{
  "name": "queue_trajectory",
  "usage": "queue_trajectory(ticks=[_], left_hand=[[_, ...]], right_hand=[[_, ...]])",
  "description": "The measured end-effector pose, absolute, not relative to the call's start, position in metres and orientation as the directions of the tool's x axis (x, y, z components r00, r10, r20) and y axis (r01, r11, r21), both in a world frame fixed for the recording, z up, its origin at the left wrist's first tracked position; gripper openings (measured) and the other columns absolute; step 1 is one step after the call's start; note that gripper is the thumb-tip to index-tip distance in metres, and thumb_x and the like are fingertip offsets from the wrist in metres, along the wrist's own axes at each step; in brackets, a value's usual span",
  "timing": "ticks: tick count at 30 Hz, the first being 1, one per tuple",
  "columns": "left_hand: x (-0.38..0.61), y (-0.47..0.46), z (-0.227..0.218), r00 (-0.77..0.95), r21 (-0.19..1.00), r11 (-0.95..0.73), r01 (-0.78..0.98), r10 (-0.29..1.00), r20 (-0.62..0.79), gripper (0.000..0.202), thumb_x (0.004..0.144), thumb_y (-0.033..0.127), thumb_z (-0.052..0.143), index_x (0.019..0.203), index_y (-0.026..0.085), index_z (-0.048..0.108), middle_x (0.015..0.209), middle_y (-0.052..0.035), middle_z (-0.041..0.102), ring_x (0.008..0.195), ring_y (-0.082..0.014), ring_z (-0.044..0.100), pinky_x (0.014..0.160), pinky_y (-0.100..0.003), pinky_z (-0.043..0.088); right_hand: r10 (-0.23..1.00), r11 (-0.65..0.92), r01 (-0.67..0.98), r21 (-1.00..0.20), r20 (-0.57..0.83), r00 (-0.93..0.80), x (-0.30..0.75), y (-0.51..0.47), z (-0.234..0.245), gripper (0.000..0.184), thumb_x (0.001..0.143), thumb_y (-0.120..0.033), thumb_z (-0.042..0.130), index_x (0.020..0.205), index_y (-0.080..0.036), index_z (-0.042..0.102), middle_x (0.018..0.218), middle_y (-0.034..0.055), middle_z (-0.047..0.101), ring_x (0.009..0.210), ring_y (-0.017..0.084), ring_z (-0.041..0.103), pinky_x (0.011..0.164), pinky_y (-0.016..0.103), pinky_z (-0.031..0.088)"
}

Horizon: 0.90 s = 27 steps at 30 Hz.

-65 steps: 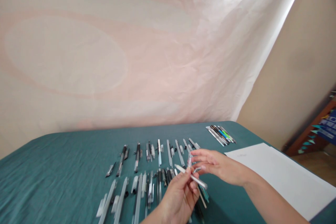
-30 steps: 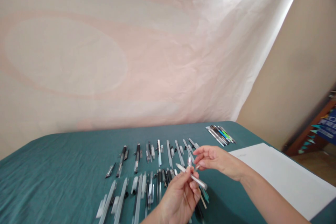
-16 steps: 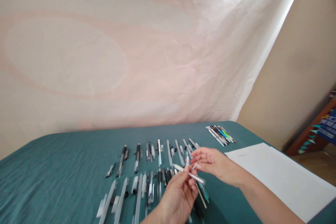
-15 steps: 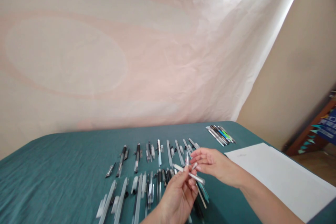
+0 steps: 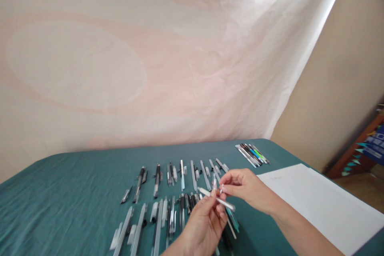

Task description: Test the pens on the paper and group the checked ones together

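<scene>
Fabric [image 5: 180, 68] in pale pink and white hangs behind the white paper [image 5: 318, 204], spreading far to its left. Your table [image 5: 75, 192], covered in dark green, lies under that paper and stretches well off to its left. Pens and pen parts lie in two rows left of the paper: a far row [image 5: 182, 175], and a near row [image 5: 158, 226] partly hidden by your left hand [image 5: 207, 218]. That hand is raised left of the paper, its fingers clamped on a white barrel [image 5: 224, 203] and a clear tube [image 5: 214, 182]. Between it and the paper is your right hand [image 5: 243, 186], thumb and forefinger pinched together on a small piece [image 5: 221, 190]. Just beyond the paper's far left corner, a pen group [image 5: 252, 155] lies side by side, with black, white, blue and green showing. Left of the paper, the white barrel slants across your grip, one end towards the sheet. The clear tube stands upright beside it. The small piece, blurred, sits close to the tube, on its paper side; you cannot tell whether they touch.
</scene>
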<state>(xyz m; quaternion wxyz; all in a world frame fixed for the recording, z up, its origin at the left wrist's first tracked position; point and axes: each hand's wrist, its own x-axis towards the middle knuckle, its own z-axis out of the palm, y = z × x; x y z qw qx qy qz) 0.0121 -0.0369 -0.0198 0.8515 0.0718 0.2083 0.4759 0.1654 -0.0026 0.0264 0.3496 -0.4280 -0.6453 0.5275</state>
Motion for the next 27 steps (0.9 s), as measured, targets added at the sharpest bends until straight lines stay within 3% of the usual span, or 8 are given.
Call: queue_trajectory(ticks=[6,27], left_hand=[[0.016,-0.04,-0.027,0.485,0.377,0.569,-0.731,0.822,-0.3,0.009,0.083,0.016,0.054,0.082,0.008,0.056,0.077,-0.007,0.059,0.05,-0.0037,0.049,0.051,-0.015,0.045],[0.018,-0.041,-0.024,0.491,0.451,0.56,-0.695,0.828,-0.271,0.007,0.081,0.017,0.057,0.082,0.01,0.056,0.072,-0.0043,0.058,0.048,-0.0024,0.045,0.051,-0.013,0.041]], right_hand=[[0.976,0.161,0.218,-0.963,0.123,-0.181,0.176,0.001,0.034,0.022,0.073,-0.031,0.064,0.087,-0.014,0.063,0.073,0.001,0.064,0.064,0.011,0.056,0.062,0.024,0.045],[0.943,0.249,0.419,-0.873,0.12,-0.309,0.166,-0.006,0.034,0.02,0.079,-0.029,0.056,0.09,-0.018,0.068,0.078,0.0019,0.063,0.061,0.012,0.056,0.058,0.023,0.046]])
